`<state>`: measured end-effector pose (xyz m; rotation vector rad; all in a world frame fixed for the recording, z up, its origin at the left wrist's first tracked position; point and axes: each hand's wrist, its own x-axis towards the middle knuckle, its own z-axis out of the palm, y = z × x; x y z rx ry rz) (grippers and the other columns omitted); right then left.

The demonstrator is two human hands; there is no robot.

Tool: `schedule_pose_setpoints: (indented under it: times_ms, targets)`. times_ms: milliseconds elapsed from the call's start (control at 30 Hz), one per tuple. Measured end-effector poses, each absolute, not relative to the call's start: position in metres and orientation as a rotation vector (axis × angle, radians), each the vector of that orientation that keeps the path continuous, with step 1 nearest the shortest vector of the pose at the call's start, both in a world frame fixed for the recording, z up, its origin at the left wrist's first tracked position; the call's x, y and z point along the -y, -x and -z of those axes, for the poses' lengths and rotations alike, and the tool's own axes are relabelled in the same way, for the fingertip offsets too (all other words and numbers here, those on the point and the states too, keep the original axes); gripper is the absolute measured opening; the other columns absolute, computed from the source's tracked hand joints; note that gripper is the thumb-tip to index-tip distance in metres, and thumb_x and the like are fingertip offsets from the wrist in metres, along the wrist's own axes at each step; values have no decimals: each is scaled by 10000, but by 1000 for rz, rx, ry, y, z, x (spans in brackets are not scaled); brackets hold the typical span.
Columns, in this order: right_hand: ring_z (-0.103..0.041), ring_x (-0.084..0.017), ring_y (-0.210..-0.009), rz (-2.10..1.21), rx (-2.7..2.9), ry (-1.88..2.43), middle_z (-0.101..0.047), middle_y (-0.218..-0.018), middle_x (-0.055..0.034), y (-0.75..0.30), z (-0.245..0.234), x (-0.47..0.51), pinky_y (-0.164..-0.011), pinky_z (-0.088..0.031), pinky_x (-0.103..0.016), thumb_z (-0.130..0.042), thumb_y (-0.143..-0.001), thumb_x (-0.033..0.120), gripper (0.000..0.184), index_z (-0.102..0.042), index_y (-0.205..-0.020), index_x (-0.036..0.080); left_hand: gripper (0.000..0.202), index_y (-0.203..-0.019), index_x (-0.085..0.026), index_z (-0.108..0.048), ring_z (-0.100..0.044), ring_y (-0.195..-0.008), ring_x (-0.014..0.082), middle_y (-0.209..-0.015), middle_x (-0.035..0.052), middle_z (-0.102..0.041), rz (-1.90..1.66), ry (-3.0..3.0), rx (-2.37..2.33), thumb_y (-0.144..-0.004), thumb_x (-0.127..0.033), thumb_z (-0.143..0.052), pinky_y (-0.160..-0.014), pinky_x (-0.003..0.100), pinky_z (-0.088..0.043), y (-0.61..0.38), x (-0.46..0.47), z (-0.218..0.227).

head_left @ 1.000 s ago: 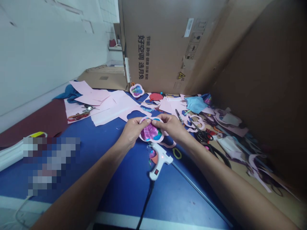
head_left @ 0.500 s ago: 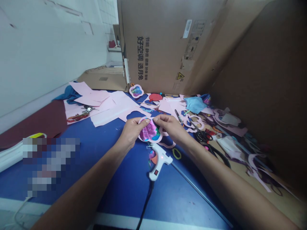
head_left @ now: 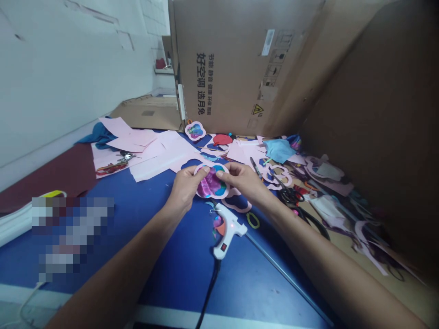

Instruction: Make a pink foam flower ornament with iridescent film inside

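Both hands grip a flower-shaped piece point(head_left: 211, 185) with a pale pink paper rim and shiny purple, blue and green fabric inside. My left hand point(head_left: 185, 188) pinches its left side, thumb on top. On the right side my right hand point(head_left: 243, 179) does the same, thumb pressed on the fabric near the rim. Just below the piece lies a white glue gun point(head_left: 227, 230) with a lit light, a glue stick point(head_left: 284, 274) running from its back. Behind the piece a pink paper outline point(head_left: 242, 203) lies on the blue table point(head_left: 164, 256).
A similar finished-looking flower point(head_left: 195, 131) leans on a large cardboard box point(head_left: 236, 68). Pink paper sheets point(head_left: 154, 153) spread at back left, with scissors point(head_left: 126, 156) on them. Black-handled scissors point(head_left: 291, 195), blue cloth point(head_left: 279, 151) and paper scraps lie right. A yellow-green loop point(head_left: 253, 220) is near the glue gun.
The flower-shaped piece has shifted slightly up and left and turned in my hands. My right thumb has moved down onto the fabric. The glue gun stays where it was.
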<state>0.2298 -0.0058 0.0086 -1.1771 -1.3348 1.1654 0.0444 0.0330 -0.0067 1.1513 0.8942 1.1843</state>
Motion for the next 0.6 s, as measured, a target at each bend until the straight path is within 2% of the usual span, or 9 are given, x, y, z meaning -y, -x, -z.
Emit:
schedule_pose_setpoints:
  times_ms: [233,433,600]
  targets:
    - [-547,-146,-480,-1135,1304,1215,-619,-595,25,-233,-5,3,-457,-430,-278,-892,-747,564,420,-637,-763,230,390,-810,-161,-795,-647,-662,168,-767,61,-759,-1085,-1129,-849,-744,-527,-913,-682,310,-515,-45,-32,6]
    - [-598,-173,-480,-1122,1234,1223,-649,-588,11,-238,-5,1,-448,-454,-293,-900,-724,611,471,-618,-745,234,356,-698,-174,-739,-583,-580,143,-650,21,-678,-1003,-1121,-917,-684,-443,-971,-617,311,-519,-45,-31,3]
    - [-611,-182,-477,-1137,1242,1219,-657,-585,8,-239,-5,1,-439,-455,-296,-904,-711,647,505,-612,-754,238,331,-700,-175,-735,-598,-593,145,-667,26,-681,-1000,-1100,-943,-710,-423,-954,-607,310,-544,-44,-32,3]
